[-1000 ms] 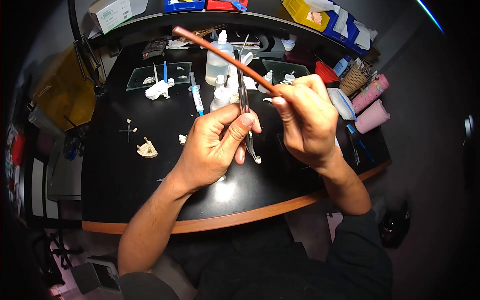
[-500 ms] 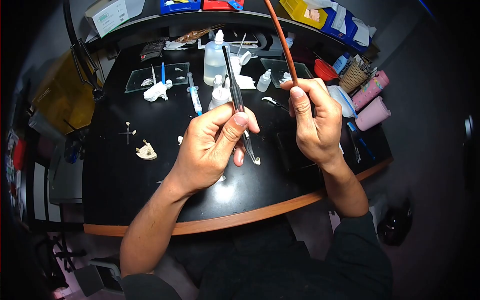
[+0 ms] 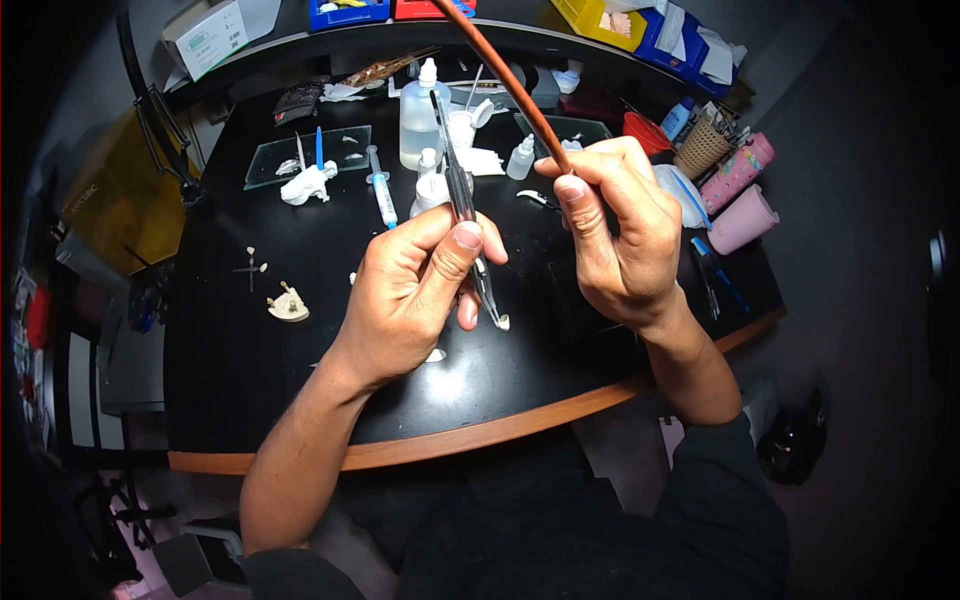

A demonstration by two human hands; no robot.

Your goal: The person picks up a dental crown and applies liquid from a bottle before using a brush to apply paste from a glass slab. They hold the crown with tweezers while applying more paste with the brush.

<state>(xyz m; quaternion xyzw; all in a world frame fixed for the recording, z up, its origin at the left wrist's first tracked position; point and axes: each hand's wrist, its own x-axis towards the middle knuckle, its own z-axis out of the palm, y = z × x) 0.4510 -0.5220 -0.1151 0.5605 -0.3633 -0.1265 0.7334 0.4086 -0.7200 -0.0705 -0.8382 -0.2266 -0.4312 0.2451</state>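
Observation:
My left hand [image 3: 400, 285] is closed round dark metal tweezers [image 3: 459, 185], held with their tips pointing down. At those tips sits a small whitish tooth crown [image 3: 504, 323], over the black tabletop. To the right, my right hand [image 3: 630, 235] pinches the lower end of a slim reddish-brown handle [image 3: 515, 90] between thumb and fingers. The handle slants up to the left and leaves the top of the view; its working end is hidden by the fingers. A tan dental model piece [image 3: 288, 304] with pins lies left of my left hand.
Behind my hands stand a large clear bottle [image 3: 418, 125] and a small dropper bottle [image 3: 521, 158]. A blue-tipped syringe [image 3: 381, 188] and a glass slab [image 3: 265, 163] lie further left. Pink cups [image 3: 745, 220] and a woven tool holder [image 3: 703, 152] stand at the right.
The reddish-brown handle has tilted further to the left, and my right hand has turned with it. My left hand, tweezers and crown appear slightly further left.

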